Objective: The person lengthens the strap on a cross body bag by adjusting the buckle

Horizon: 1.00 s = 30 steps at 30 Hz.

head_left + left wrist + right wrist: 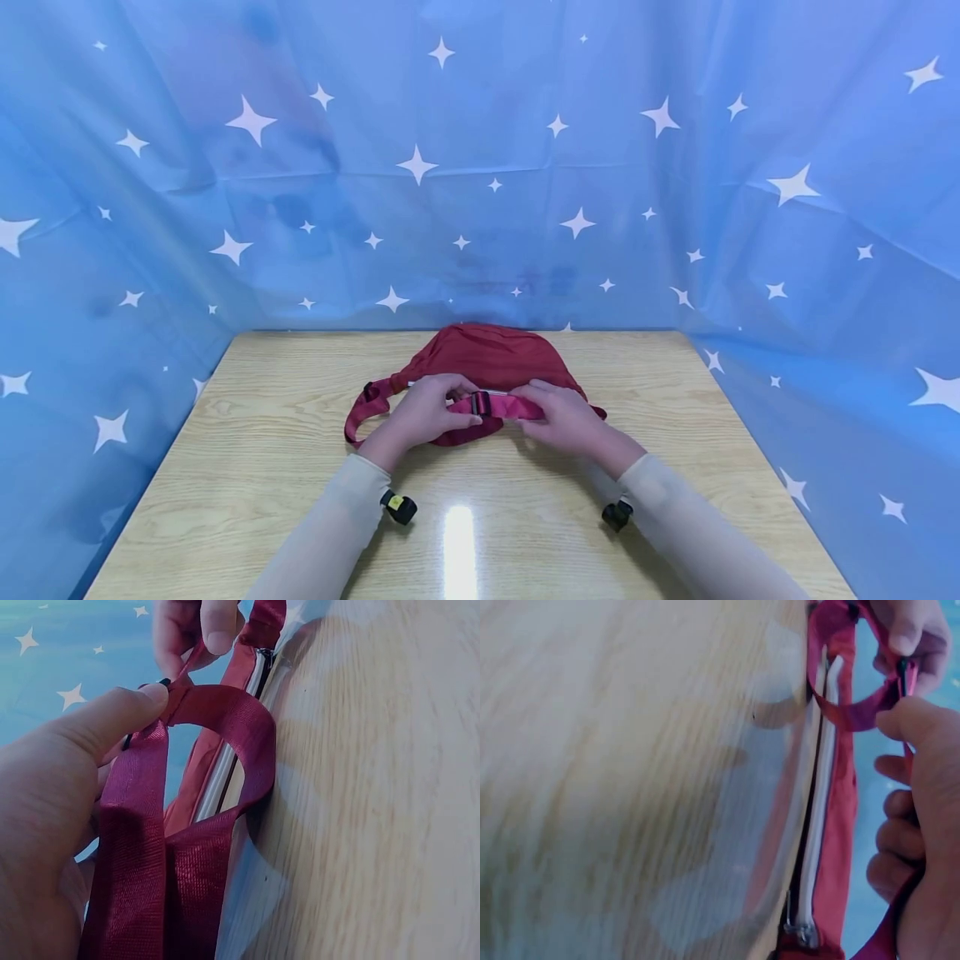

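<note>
A dark red waist bag (498, 358) lies at the back of the wooden table, its silver zipper (821, 802) towards the near side. Its strap (513, 407) is held up in front of the bag by both hands. My left hand (431, 408) pinches the strap by a black slider buckle (481, 404), the thumb on top in the left wrist view. My right hand (558, 417) grips the strap a short way to the right, fingers curled round it. A loop of strap (255, 742) hangs between the hands and the bag. The right palm's inside is hidden.
The pale wooden table (247, 483) spreads out around the bag. Behind and at both sides hangs a blue curtain (510, 208) with white stars. A black wrist camera (399, 507) sits on the left cuff and another camera (617, 515) on the right.
</note>
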Each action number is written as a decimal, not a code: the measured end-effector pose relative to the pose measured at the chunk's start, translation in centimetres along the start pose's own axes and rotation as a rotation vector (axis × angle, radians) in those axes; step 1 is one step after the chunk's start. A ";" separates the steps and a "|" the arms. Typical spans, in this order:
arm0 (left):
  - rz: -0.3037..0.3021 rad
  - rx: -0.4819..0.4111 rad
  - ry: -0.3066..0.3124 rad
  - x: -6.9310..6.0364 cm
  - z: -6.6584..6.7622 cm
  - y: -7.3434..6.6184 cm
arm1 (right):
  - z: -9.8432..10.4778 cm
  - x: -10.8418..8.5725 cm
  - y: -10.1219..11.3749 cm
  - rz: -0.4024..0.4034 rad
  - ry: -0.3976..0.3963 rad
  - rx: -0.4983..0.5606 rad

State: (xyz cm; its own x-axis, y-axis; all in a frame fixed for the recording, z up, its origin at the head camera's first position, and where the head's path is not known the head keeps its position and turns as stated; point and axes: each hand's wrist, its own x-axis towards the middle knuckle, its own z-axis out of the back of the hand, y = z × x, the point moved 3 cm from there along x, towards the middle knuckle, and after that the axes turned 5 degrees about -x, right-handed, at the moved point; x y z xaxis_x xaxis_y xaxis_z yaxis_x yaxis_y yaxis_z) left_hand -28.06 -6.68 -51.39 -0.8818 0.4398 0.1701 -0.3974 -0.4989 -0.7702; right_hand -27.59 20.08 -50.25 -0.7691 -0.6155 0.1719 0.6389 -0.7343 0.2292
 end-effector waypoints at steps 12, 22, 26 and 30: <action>0.005 0.007 0.025 0.0 -0.1 0.1 | 0.3 0.1 -1.0 0.010 0.037 -0.041; -0.050 -0.041 0.049 0.2 -0.4 -0.5 | -0.8 0.9 0.6 0.030 0.114 0.180; -0.062 -0.043 0.061 0.4 -0.7 -0.3 | -1.2 1.5 1.6 0.022 0.075 0.248; -0.050 -0.041 0.075 0.3 -0.6 -0.3 | -1.1 1.8 2.0 0.012 0.029 0.298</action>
State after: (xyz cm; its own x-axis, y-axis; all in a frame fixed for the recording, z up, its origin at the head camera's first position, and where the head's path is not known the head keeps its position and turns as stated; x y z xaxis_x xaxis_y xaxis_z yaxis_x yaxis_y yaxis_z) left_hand -28.03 -5.92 -51.47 -0.8391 0.5188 0.1634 -0.4281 -0.4446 -0.7868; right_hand -27.70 17.14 -50.52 -0.7581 -0.6346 0.1502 0.6122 -0.6132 0.4992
